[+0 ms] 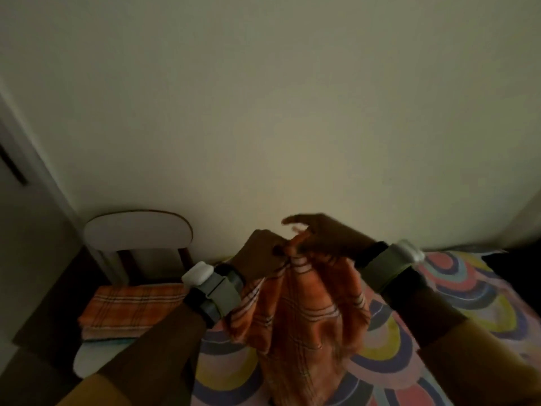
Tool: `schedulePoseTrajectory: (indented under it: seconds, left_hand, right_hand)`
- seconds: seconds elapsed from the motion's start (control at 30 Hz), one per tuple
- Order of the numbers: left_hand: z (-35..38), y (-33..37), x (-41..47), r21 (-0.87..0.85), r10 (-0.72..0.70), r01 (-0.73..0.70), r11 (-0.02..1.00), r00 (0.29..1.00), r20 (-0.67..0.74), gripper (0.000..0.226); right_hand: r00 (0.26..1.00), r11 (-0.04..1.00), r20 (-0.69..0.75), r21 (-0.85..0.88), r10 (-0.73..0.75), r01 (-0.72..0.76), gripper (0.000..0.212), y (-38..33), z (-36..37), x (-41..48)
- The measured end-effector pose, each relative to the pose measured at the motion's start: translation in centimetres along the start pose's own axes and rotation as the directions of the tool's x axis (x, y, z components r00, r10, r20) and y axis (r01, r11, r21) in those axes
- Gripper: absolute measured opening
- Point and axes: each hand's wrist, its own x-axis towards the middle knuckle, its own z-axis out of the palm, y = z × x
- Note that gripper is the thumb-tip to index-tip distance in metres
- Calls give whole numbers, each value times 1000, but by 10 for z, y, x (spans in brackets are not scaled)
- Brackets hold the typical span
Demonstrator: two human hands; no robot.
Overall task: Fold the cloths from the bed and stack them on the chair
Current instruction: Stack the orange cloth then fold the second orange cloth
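Observation:
An orange checked cloth [304,320] hangs in the air over the bed [456,312], bunched at its top edge. My left hand [265,253] pinches that top edge. My right hand [319,234] is right beside it, fingers on the same gathered edge, index finger raised. At the left stands a white chair [137,230] with a stack of folded orange checked cloths [128,309] on its seat. Both wrists wear grey bands with white units.
The bed carries a sheet with bright curved bands of colour. A plain pale wall [263,112] rises behind the bed and chair. A door frame [35,171] runs down the left side. The room is dim.

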Motion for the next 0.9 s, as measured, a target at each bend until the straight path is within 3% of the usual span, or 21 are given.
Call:
schedulePoseTrajectory:
  seconds: [0.1, 0.2, 0.3, 0.37, 0.43, 0.47, 0.57, 0.6, 0.77, 0.83, 0.9]
  left_hand:
    - [-10, 4, 8, 17, 39, -39, 999, 999, 3, 16]
    - [-13, -8, 1, -17, 44, -44, 999, 999, 27, 11]
    - [-9, -28, -16, -39, 24, -24, 999, 1000, -12, 40]
    - [-1, -44, -29, -21, -50, 50, 999, 998, 32, 53]
    - [6, -64, -45, 45, -158, 156, 987, 986, 47, 58]
    - [10, -73, -53, 60, -183, 180, 982, 982, 39, 57]
    - [9, -88, -66, 107, -144, 144, 984, 990, -5, 41]
    - [6, -86, -69, 92, -149, 144, 985, 988, 45, 36]
    - [-10, -106, -77, 323, -76, 40, 946, 992, 100, 50]
    - [-16, -117, -82, 433, -55, 2, 901, 993, 108, 44]
    - [-19, -125, -86, 448, -143, 47, 893, 973, 183, 36]
  right_hand:
    - [1000, 992, 25, -122, -11, 14, 21, 6, 32, 7]
    - [997, 982, 15, -169, -81, 82, 12, 8, 28, 10]
    - [981, 944, -17, -276, -194, 182, 9, 4, 16, 15]
    - [971, 941, -44, -262, -235, 216, 12, -1, 9, 18]
    - [973, 957, -90, -221, -212, 188, 12, -6, 0, 22]
    - [974, 963, -127, -220, -187, 156, 21, -4, -4, 22]
    - [968, 959, -226, -282, -109, 42, 26, 11, -14, 31]
    - [967, 953, -239, -303, -86, 10, 25, 16, -16, 33]
    - [973, 917, -230, -388, -4, -88, 10, 38, -24, 42]
    - [967, 924, -252, -357, 44, -136, 7, 44, -28, 42]
    - [960, 930, -267, -324, 87, -174, 10, 48, -28, 40]
